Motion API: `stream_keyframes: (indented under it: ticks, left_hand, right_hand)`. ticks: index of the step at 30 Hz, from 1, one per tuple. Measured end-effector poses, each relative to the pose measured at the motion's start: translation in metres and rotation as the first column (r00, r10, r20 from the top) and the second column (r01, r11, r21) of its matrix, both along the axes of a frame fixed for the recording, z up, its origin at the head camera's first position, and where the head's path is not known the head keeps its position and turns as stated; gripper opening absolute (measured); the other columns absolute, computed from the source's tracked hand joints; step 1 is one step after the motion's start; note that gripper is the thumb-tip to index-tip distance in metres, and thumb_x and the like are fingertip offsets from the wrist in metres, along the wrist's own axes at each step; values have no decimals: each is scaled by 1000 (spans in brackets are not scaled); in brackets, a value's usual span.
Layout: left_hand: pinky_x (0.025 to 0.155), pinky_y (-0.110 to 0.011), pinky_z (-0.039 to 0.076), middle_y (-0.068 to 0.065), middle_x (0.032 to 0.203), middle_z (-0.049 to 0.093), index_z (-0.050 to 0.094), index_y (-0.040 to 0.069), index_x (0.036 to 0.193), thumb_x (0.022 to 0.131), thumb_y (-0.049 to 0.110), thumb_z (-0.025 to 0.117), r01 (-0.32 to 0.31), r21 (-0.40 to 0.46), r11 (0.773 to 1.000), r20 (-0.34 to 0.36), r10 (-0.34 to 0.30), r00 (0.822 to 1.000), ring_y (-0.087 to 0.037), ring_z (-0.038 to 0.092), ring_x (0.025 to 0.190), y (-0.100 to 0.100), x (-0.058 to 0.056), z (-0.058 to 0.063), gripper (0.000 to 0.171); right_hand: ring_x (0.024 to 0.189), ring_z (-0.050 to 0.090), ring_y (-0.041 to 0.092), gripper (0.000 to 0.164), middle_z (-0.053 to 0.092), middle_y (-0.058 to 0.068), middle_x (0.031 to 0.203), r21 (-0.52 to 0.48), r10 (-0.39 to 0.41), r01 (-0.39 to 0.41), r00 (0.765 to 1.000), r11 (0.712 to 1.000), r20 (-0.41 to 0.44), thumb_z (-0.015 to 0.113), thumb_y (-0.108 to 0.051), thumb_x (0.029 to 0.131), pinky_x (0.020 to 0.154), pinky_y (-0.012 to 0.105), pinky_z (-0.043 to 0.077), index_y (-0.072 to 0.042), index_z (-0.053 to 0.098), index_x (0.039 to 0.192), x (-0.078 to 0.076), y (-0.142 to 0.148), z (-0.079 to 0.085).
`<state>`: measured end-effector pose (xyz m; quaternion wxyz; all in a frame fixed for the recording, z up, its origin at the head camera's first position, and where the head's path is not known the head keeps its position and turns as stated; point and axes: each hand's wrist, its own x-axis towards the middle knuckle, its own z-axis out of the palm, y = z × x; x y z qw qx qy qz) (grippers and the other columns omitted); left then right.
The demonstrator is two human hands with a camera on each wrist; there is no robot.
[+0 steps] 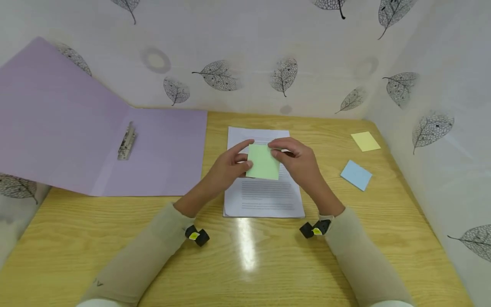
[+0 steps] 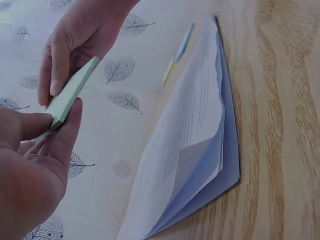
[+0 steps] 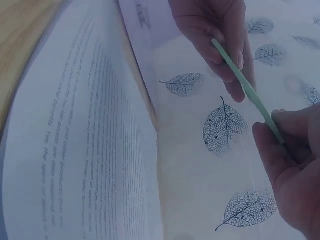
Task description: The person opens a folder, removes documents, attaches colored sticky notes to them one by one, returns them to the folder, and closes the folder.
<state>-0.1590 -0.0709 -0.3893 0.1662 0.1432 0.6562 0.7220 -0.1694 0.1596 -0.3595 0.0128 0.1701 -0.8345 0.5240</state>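
A left hand and right hand pinch a square pale-green paper pad, rectangular white printed sheets beneath them.

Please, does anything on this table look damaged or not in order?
Beneath the held green pad, the stack of printed sheets looks untidy: in the left wrist view, its near-left corner curls up and its sheets gape apart instead of lying flat. Nothing else stands out, and I see no spill.
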Motion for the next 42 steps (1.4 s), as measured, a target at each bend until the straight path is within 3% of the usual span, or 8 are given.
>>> stream_keyframes:
  ticks: [4,7,11,15,22,29,36,42]
  left_hand:
    - [85,-34,60,-16,132,65,38,22,155,102,5,56,-39,16,999,-13,40,999,-22,69,104,0,-1,2,59]
    - [84,-31,59,-16,132,65,38,19,155,102,5,56,-52,25,998,-21,52,998,-20,68,103,1,-2,5,58]
    - [86,-31,59,-18,130,64,38,17,154,102,4,55,-62,37,997,-30,63,998,-19,68,102,2,-4,7,57]
    - [87,-32,59,-18,129,64,38,15,154,102,3,56,-68,39,997,-25,69,997,-19,67,103,3,-6,7,56]
    - [86,-32,60,-15,132,63,39,22,153,105,7,52,-67,16,998,16,67,998,-21,68,104,-1,-4,2,52]
    - [88,-31,59,-17,134,61,37,18,154,105,8,52,-68,28,997,5,68,998,-21,66,108,-6,-1,2,52]
    - [86,-27,58,-19,132,62,35,17,156,106,8,50,-69,-4,998,9,69,998,-19,66,104,-9,1,0,53]
    - [87,-27,58,-16,131,64,37,21,155,106,9,51,-75,-15,997,30,75,997,-21,66,105,-11,1,0,53]
  right_hand:
    - [124,57,23,39,61,6,139,184,85,-65,991,981,-104,70,-14,96,97,41,55,-10,64,135,4,3,3]
    - [135,46,29,59,50,9,151,350,194,-117,961,930,-195,76,-18,92,106,51,47,-8,54,145,6,6,5]
    - [141,38,32,75,40,12,157,497,313,-131,901,858,-302,82,-23,85,112,51,40,-6,48,149,7,6,6]
    - [140,39,32,76,40,13,156,524,338,-109,867,845,-365,84,-21,83,110,48,42,-6,49,148,6,5,4]
    - [140,41,31,60,46,13,153,477,330,-155,893,865,-307,76,-21,91,112,51,40,-7,54,145,5,4,1]
    - [144,37,31,69,39,12,157,546,392,-189,875,816,-283,80,-27,87,112,50,41,-10,51,148,4,4,1]
    - [142,41,31,61,45,12,154,530,373,-188,889,827,-266,75,-26,92,113,51,41,-9,53,146,9,1,3]
    - [142,41,32,69,42,13,156,577,401,-202,884,791,-240,80,-29,87,112,48,43,-10,52,147,12,1,5]
